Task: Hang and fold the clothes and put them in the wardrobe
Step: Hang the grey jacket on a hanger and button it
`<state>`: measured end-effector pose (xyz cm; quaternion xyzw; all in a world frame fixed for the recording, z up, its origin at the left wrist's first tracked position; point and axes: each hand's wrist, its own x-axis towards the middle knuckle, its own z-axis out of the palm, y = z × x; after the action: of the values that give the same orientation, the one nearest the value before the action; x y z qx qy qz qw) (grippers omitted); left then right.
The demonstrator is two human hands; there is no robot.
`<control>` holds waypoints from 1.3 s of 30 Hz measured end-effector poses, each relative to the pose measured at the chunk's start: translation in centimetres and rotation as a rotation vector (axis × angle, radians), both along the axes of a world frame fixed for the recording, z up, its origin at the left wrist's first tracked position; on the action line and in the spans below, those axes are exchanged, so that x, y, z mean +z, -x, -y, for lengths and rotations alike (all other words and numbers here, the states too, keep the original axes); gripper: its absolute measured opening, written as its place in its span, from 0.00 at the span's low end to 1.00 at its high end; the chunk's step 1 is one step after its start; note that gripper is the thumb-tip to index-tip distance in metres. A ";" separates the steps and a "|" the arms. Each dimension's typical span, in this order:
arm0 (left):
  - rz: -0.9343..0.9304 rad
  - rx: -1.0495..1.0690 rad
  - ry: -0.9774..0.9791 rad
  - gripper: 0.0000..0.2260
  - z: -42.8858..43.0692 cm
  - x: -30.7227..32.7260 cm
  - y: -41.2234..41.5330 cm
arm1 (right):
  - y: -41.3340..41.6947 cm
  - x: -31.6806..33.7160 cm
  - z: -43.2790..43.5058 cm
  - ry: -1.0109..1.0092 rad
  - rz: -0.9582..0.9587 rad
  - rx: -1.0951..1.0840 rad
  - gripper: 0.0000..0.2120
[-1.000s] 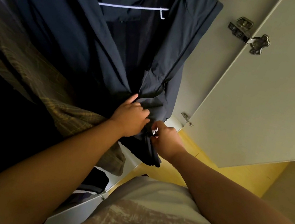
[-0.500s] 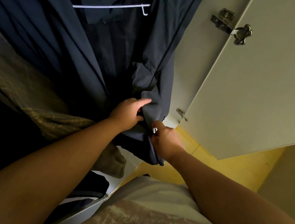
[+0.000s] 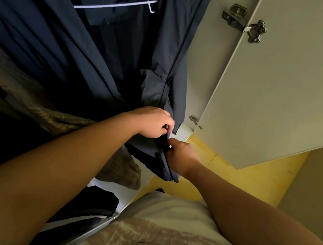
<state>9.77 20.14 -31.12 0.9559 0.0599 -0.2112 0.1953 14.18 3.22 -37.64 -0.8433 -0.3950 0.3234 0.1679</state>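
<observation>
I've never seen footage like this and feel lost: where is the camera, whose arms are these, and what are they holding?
No machine here: a person wears one camera on the head, looking down at their own arms. The left hand and right hand both pinch the lower front of a dark navy jacket, hung on a white hanger. A plaid garment hangs beside it. The open wardrobe door is on the right, over a yellow floor.

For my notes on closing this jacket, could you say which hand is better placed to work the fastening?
Likely the right hand: it pinches the fastening near the hem, while the left hand grips the jacket.
</observation>
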 end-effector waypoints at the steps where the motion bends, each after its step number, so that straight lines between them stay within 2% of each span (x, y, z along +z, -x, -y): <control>1: -0.022 -0.016 -0.007 0.08 0.2 0.2 -0.2 | -0.1 0.0 0.1 0.013 -0.008 -0.009 0.12; 6: -0.235 -0.130 -0.277 0.13 1.0 0.6 -1.4 | -0.2 0.5 0.2 0.011 -0.097 -0.049 0.12; 9: -0.214 -0.101 -0.319 0.11 1.4 0.2 -1.5 | -0.3 1.2 0.0 0.025 -0.144 -0.044 0.08; 11: -0.024 0.080 -0.179 0.07 1.5 -0.1 -0.8 | -0.4 1.5 0.0 0.043 -0.221 -0.094 0.08; 14: 0.522 0.461 -0.020 0.09 2.3 -1.2 1.5 | -0.6 1.7 0.2 0.015 -0.332 -0.225 0.10; 15: 0.671 0.582 0.006 0.08 2.9 -1.7 2.6 | -0.7 1.8 0.2 0.005 -0.342 -0.241 0.12; 16: 0.743 0.698 0.036 0.07 3.7 -2.3 3.8 | -0.7 1.9 0.1 -0.005 -0.358 -0.255 0.13; 18: 0.672 0.883 0.115 0.07 5.1 -3.7 6.4 | -0.6 2.1 -0.2 -0.027 -0.389 -0.281 0.13; 22: 0.373 0.992 0.273 0.08 6.6 -6.4 9.1 | -0.4 2.2 -1.1 -0.082 -0.527 -0.373 0.12; 26: 0.378 1.103 0.508 0.09 7.1 -7.0 8.6 | 0.0 2.4 -2.0 -0.120 -0.558 -0.380 0.11; 31: 0.300 1.110 0.372 0.10 5.6 -7.9 8.2 | 0.0 2.0 -2.3 -0.123 -0.547 -0.325 0.10; 36: 0.364 1.147 0.318 0.09 4.5 -7.8 8.8 | -0.7 1.7 -2.0 0.003 -0.138 0.088 0.14; 39: 0.338 1.097 0.274 0.12 3.9 -7.8 9.3 | -0.8 1.7 -2.1 0.010 -0.124 0.117 0.13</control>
<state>0.49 16.28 -38.94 0.7717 0.4856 0.0704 0.4046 14.97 5.30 -35.95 -0.7980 -0.4307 0.3861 0.1689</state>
